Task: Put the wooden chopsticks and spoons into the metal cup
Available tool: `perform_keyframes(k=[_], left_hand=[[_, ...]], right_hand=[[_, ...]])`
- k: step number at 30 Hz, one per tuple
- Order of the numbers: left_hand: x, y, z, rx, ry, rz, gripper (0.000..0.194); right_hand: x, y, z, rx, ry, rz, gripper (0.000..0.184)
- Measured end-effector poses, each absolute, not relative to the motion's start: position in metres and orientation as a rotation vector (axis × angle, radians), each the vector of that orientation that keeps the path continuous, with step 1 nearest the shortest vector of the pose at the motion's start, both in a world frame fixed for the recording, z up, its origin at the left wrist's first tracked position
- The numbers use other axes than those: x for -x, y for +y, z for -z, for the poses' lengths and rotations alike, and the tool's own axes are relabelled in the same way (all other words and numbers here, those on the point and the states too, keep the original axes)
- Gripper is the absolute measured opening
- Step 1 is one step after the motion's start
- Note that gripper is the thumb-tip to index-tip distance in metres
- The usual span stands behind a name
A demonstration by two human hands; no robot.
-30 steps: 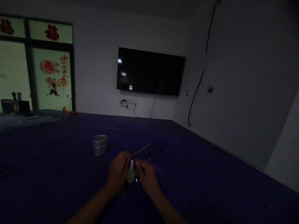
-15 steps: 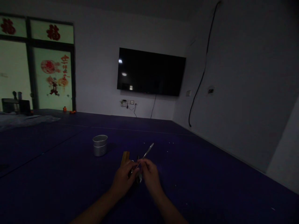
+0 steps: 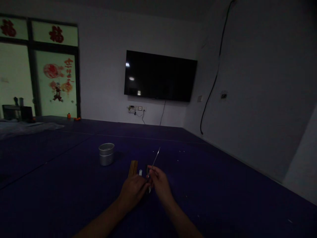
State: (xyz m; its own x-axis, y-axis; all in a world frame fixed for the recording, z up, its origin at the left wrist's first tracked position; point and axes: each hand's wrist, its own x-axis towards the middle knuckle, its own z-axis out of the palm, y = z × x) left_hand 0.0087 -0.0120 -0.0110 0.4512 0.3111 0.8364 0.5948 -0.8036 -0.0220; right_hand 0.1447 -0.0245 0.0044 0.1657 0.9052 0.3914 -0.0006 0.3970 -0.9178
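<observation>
A slim, shiny metal utensil (image 3: 156, 156) slants up and away between my hands. Its far end looks thin from this angle, and its near end is hidden by my fingers, so its exact kind is unclear. My right hand (image 3: 159, 181) pinches it partway along. Closed around the lower end, my left hand (image 3: 133, 190) lies against the right fingertips. Just beyond the left hand is a bundle of brown chopsticks (image 3: 133, 168). Beside them, a small white handle end (image 3: 140, 172) shows. Something dark and pale under my hands is mostly covered.
A silver metal cup (image 3: 106, 154) stands upright to the left on the dark blue surface (image 3: 74, 185). Small white scraps (image 3: 181, 151) lie to the right. Farther back are clear plastic sheeting (image 3: 32, 128), orange items (image 3: 77, 119) and a wall with a television (image 3: 160, 76).
The utensil has turned so it looks thinner and stands steeper. My left hand has shifted slightly down, uncovering the white handle end beside the chopsticks.
</observation>
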Motion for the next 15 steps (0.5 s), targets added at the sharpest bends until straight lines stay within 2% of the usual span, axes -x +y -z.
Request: perform_keyframes(k=[4, 9, 15], left_hand=[[-0.007, -0.013, 0.008, 2.409, -0.815, 1.318, 0.028], [0.000, -0.013, -0.001, 2.449, -0.989, 1.224, 0.030], [0.011, -0.001, -0.006, 2.378, -1.301, 1.247, 0.035]], right_hand=[[-0.142, -0.024, -0.001, 0.943, -1.296, -0.833, 0.044], [-0.154, -0.019, -0.001, 1.045, -1.287, -0.618, 0.036], [-0.175, -0.014, 0.006, 1.365, -1.380, -0.367, 0.027]])
